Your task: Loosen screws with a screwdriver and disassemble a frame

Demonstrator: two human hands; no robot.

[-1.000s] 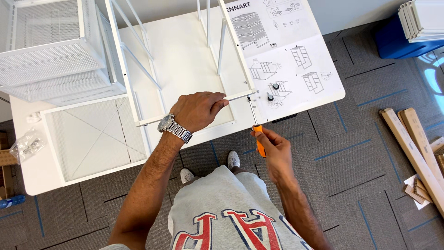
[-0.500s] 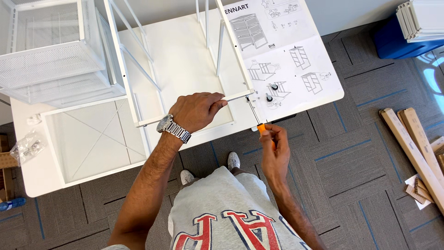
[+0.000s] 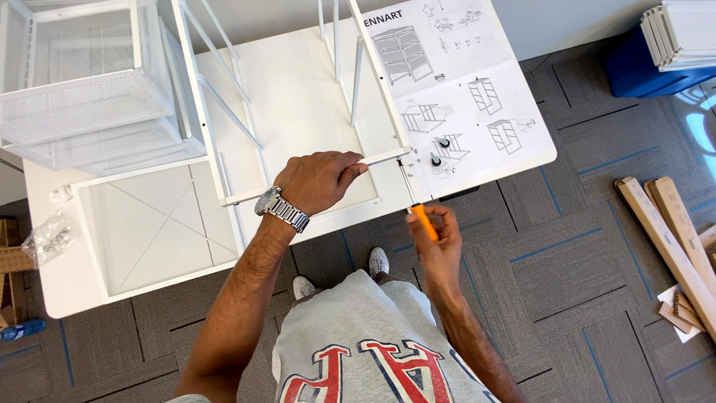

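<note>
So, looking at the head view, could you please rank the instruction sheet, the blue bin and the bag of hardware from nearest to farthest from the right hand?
From the right hand, which holds an orange-handled screwdriver:
1. Instruction sheet, just ahead on the white table.
2. Blue bin, far right on the floor.
3. Bag of hardware, at the table's far left edge.

left hand (image 3: 319, 181) palm down, fingers curled in grip; right hand (image 3: 438, 240) raised, fingers pinched closed, forearms extended.
</note>
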